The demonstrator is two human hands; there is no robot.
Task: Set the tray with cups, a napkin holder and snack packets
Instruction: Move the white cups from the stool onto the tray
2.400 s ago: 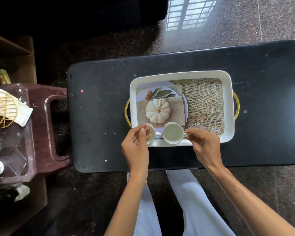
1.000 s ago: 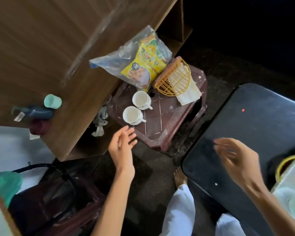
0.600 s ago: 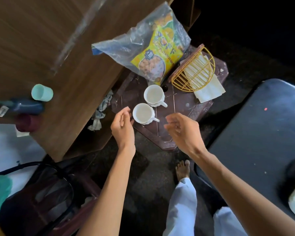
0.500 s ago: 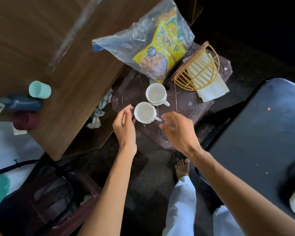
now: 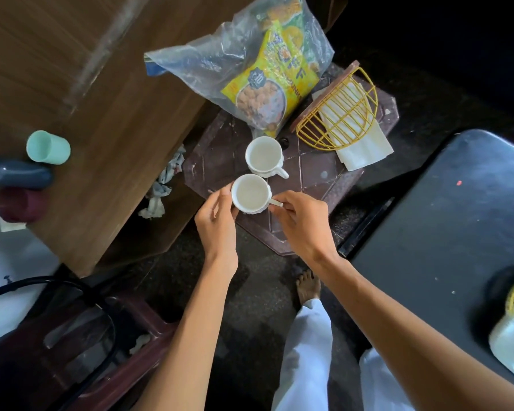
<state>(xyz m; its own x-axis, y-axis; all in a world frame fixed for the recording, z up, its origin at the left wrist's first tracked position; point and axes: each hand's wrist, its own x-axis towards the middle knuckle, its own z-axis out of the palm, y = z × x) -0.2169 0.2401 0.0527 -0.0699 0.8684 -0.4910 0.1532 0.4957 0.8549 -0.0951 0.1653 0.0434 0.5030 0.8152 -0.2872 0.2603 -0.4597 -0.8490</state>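
Two white cups stand on a dark red plastic stool (image 5: 315, 185). The near cup (image 5: 250, 194) is held from both sides: my left hand (image 5: 218, 218) presses its left wall, and my right hand (image 5: 301, 221) pinches its handle. The far cup (image 5: 264, 155) stands just behind it, untouched. A yellow wire napkin holder (image 5: 340, 112) lies on its side with white napkins under it. A clear bag with yellow snack packets (image 5: 264, 75) leans against the stool's far end. Only a white corner of the tray (image 5: 512, 345) shows at the right edge.
A wooden cabinet (image 5: 80, 93) fills the upper left, with a mint cup (image 5: 48, 147) and a dark bottle (image 5: 18, 175) on it. The black table (image 5: 445, 232) lies at the right. A dark red chair (image 5: 80, 345) is at the lower left, my bare foot (image 5: 307, 287) on the floor.
Earlier both hands were at the cups on the tray. The view swung left to the stool, and both hands reached in and closed on the near cup.
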